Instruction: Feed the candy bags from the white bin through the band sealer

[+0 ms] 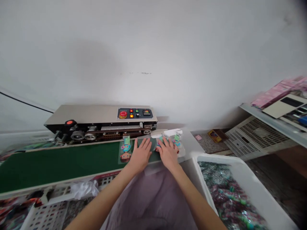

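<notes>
Here's the left hand [141,154], fingers apart on the green belt [72,163], 1 packet [125,150] just left; right hand [169,154], fingers spread, covering other packets [177,138]!

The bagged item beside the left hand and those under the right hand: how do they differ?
The left bagged item lies uncovered; the right hand partly covers the right bagged items. The left bagged item lies on the green belt; the right bagged items lie near its right end. The left bagged item shows a cartoon face; any on the right bagged items is unclear. Both show green and blue through clear plastic.
</notes>
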A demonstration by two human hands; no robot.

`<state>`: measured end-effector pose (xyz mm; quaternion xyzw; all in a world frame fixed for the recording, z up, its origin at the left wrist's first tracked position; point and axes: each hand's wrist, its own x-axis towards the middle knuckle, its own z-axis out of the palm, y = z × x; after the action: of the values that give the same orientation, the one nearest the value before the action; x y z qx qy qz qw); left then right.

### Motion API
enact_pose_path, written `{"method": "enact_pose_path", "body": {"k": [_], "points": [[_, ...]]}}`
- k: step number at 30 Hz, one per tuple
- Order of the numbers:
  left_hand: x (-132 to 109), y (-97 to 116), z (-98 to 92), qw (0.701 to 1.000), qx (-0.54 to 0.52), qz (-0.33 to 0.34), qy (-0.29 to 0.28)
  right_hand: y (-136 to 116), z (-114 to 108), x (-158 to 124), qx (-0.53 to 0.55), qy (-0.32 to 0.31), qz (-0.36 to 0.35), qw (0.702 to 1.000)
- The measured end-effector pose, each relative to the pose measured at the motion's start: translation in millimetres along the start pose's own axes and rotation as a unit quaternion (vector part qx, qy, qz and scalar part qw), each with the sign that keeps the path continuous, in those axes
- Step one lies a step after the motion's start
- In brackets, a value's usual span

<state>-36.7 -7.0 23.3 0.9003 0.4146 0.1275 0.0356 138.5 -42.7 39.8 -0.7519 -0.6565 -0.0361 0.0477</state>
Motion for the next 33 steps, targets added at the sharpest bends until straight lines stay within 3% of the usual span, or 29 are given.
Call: {"method": "enact_pose_path", "body": {"k": [4,7,12,17,23,28,33], "points": [[23,17,3.8,0.995,-0.049,0.081,-0.011,11,-1,-4,-0.029,0.031,0.069,0.997],[30,21,7.5,0.99,-0.1,0.088,-0.044,19,3,-7,-0.022,0.017,0.088,0.996],[27,32,7.1,0.976,-0.211,0.006,-0.046,31,14,-10,0.015,0.049,0.096,0.994],[32,53,0.6,0.955,-0.274,-0.108,-0.031,30,15,-2,0.054,0.015,0.1,0.993],[36,50,-0.6,0.925,-0.303,-0.212,-0.092,27,9,4,0.079,-0.009,0.108,0.991],[28,38,-10.7,0.935,-0.244,-0.231,-0.116,22,11,-2,0.067,-0.014,0.062,0.996],[29,37,-26.6,0.966,-0.17,-0.178,-0.083,24,14,-2,0.078,-0.017,0.059,0.995]]}}
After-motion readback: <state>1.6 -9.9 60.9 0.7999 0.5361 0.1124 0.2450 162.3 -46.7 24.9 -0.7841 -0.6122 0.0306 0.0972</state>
